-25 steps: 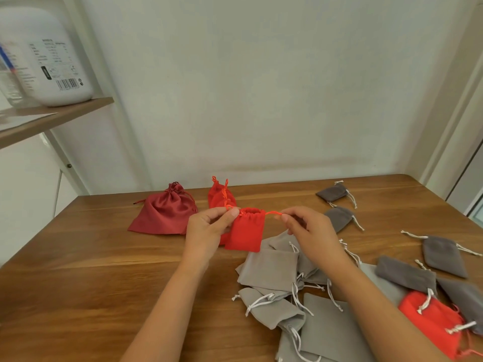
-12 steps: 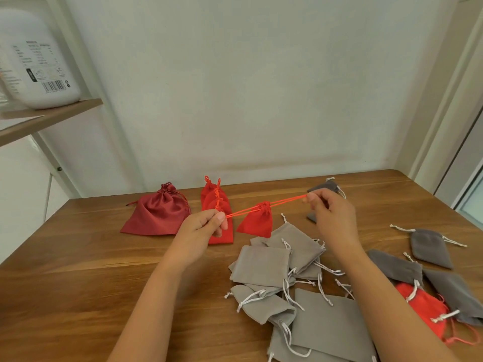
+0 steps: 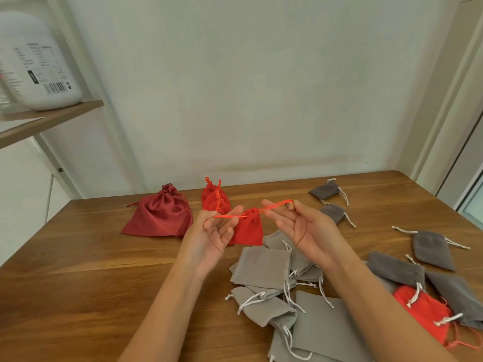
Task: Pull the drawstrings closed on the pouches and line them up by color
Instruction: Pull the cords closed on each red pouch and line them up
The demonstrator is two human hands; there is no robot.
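Note:
A small red pouch [image 3: 248, 229] hangs above the table between my hands, its mouth gathered tight. My left hand [image 3: 214, 232] is palm up and pinches the left red drawstring [image 3: 225, 216]. My right hand [image 3: 306, 227] is also palm up, with the right drawstring [image 3: 277, 204] pinched at the fingertips. Behind them lie a stack of closed red pouches [image 3: 214, 200] and a larger dark red satin pouch [image 3: 159, 216]. A pile of light grey pouches [image 3: 263, 267] sits just below the hands.
Dark grey pouches [image 3: 430, 247] are scattered over the right side of the wooden table [image 3: 78, 283], with an orange-red pouch [image 3: 422, 310] among them. A white jug [image 3: 43, 64] stands on a shelf at upper left. A wall runs behind the table.
The strings were pulled wide apart and the red pouch's mouth cinched shut. Since then my hands have come closer together and turned palm up, and the strings have slackened.

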